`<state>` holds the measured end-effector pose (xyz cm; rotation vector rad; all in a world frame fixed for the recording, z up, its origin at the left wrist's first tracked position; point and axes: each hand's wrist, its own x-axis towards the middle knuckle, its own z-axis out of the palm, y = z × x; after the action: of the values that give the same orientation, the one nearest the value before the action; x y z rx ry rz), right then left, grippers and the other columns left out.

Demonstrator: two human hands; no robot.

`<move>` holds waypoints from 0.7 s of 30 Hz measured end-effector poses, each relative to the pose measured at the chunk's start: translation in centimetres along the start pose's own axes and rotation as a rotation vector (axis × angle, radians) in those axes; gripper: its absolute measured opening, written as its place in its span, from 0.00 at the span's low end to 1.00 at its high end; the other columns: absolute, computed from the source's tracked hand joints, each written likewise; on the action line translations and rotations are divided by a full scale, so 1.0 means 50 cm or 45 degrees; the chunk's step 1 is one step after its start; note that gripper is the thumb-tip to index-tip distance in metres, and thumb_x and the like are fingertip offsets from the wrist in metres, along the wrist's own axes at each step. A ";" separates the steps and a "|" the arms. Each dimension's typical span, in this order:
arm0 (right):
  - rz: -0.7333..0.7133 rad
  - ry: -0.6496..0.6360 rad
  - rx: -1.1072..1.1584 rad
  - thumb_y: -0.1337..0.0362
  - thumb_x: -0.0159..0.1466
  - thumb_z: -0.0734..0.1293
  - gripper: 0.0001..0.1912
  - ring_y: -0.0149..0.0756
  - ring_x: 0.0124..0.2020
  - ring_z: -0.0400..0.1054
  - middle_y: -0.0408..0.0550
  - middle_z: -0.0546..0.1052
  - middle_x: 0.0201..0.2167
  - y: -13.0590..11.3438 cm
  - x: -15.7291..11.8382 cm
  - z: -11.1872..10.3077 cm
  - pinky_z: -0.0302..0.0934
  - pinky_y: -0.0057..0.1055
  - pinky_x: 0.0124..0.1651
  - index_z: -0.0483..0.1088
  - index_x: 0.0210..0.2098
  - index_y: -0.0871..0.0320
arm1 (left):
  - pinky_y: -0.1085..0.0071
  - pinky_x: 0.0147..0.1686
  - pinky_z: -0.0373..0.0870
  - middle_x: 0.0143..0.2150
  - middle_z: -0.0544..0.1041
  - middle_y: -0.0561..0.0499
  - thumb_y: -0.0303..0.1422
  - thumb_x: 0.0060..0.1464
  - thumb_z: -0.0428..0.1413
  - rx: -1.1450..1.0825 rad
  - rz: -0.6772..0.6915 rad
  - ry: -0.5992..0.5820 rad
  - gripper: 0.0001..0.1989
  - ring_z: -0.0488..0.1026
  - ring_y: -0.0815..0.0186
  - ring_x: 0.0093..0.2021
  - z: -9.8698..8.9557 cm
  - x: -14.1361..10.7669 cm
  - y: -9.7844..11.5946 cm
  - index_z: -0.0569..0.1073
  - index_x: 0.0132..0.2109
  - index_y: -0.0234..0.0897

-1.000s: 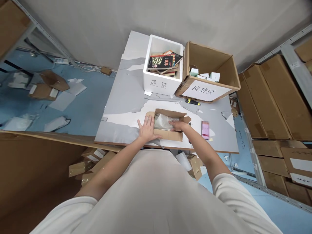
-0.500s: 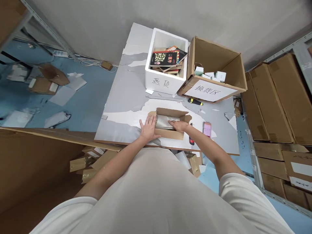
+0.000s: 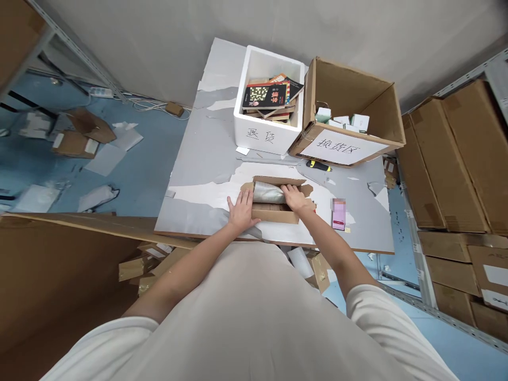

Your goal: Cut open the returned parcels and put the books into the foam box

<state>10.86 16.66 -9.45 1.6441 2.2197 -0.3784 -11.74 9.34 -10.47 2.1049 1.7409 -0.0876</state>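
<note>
A small open cardboard box [image 3: 277, 216] lies near the front of the table. Inside it is a long package in silvery-white wrapping [image 3: 268, 193], resting along the far side, with bare cardboard showing in front of it. My left hand [image 3: 240, 211] lies spread against the box's left end, fingers apart. Reaching in from the right, my right hand [image 3: 292, 198] has its fingers curled over the package's right end; the fingertips are partly hidden.
Behind stand a white foam box [image 3: 256, 132] of books and a larger cardboard box [image 3: 345, 148] holding small white cartons. A yellow-black utility knife [image 3: 318, 165] and a phone [image 3: 338, 214] lie to the right. Shelved cartons [image 3: 448, 164] flank the table.
My right hand has gone from flat on the package to curled over its right end. The package has shifted towards the box's far side. My left hand has stayed put.
</note>
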 end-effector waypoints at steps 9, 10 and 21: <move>-0.380 -0.059 -0.158 0.48 0.67 0.56 0.27 0.49 0.51 0.66 0.62 0.69 0.51 0.040 0.036 0.003 0.63 0.38 0.45 0.59 0.58 0.60 | 0.38 0.63 0.38 0.71 0.44 0.37 0.53 0.44 0.59 -0.039 -0.051 0.002 0.55 0.42 0.45 0.70 0.000 0.013 0.007 0.41 0.70 0.34; -0.417 -0.058 -0.142 0.47 0.66 0.57 0.28 0.49 0.51 0.66 0.62 0.69 0.51 0.044 0.033 0.006 0.64 0.39 0.46 0.59 0.58 0.60 | 0.38 0.63 0.38 0.71 0.44 0.37 0.52 0.44 0.59 -0.043 -0.051 -0.002 0.56 0.42 0.45 0.70 0.000 0.013 0.007 0.41 0.70 0.34; -0.499 -0.184 -0.143 0.70 0.63 0.60 0.19 0.46 0.44 0.71 0.56 0.70 0.50 0.056 -0.001 -0.004 0.63 0.36 0.41 0.63 0.54 0.58 | 0.39 0.63 0.38 0.72 0.43 0.38 0.52 0.44 0.59 -0.062 -0.042 -0.009 0.55 0.43 0.46 0.70 0.003 0.008 0.004 0.40 0.70 0.35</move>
<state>13.55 17.53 -9.25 1.0849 2.3966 -0.4470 -11.46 9.62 -10.66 2.0398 1.7561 -0.0614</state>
